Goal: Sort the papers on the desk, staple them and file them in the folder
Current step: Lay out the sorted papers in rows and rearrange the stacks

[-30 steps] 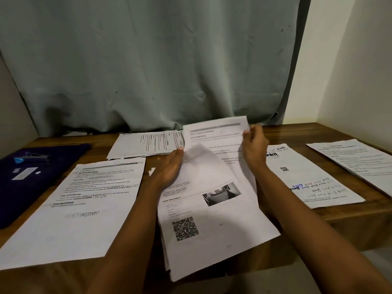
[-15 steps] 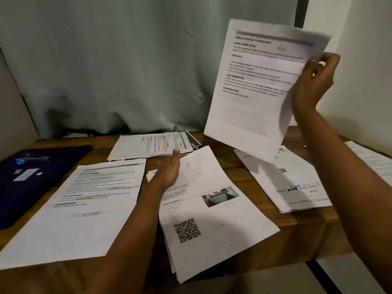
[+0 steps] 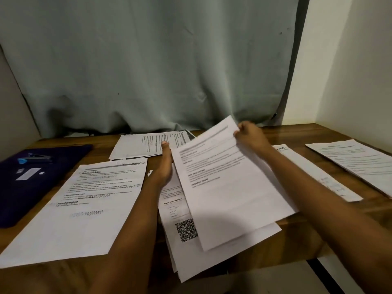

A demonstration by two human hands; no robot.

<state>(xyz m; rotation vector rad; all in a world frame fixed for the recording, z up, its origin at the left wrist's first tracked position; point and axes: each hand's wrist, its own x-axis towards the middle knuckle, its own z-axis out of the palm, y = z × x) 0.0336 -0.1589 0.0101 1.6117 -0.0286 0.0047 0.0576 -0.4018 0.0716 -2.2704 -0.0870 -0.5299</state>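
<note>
My right hand [image 3: 251,136] grips the top right corner of a printed sheet [image 3: 229,194] that lies across the middle stack. Under it is the stack's QR-code page [image 3: 182,228], overhanging the desk's front edge. My left hand [image 3: 164,166] rests flat, fingers together, on the stack's upper left part. A large printed sheet [image 3: 84,204] lies at the left. More papers [image 3: 144,145] sit at the back. Two further piles [image 3: 318,172] [image 3: 358,162] lie at the right. The dark blue folder [image 3: 42,177] is at far left, with a blue stapler [image 3: 35,159] on it.
The wooden desk [image 3: 297,132] ends at a grey curtain [image 3: 148,71] behind and a white wall [image 3: 350,60] at the right. The desk's front edge runs close below the stacks, with floor visible at lower right.
My right hand lifted the printed sheet off the stack high to the right, then brought it back down onto the middle stack. My left hand stayed on the stack.
</note>
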